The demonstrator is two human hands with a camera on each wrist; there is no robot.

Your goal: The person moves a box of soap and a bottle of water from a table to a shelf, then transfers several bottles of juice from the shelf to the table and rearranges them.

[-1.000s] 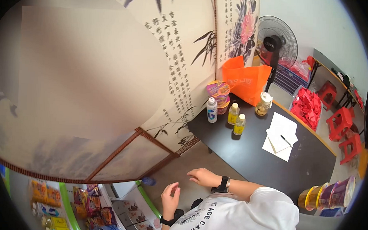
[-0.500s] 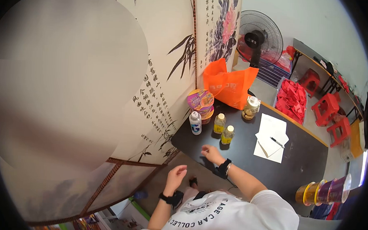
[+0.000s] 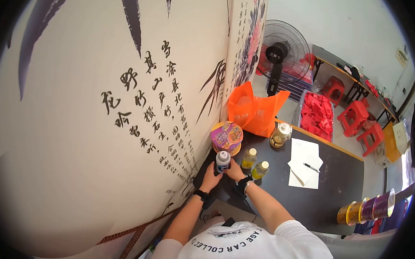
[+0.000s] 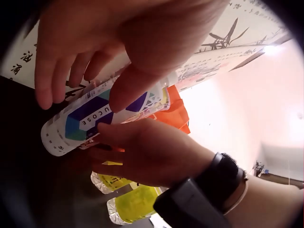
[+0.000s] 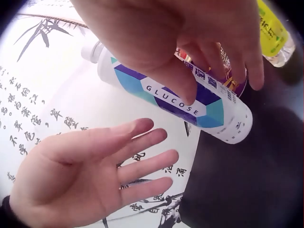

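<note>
one white plastic bottle sits gripped in the right hand. at its seven o'clock, the left hand spreads open.

Head view: high, well back, facing forward and down over surface and screen. Wrist views: tilted, close in, sharing bottle from opposite sides. Bag shared by head and left wrist.
</note>
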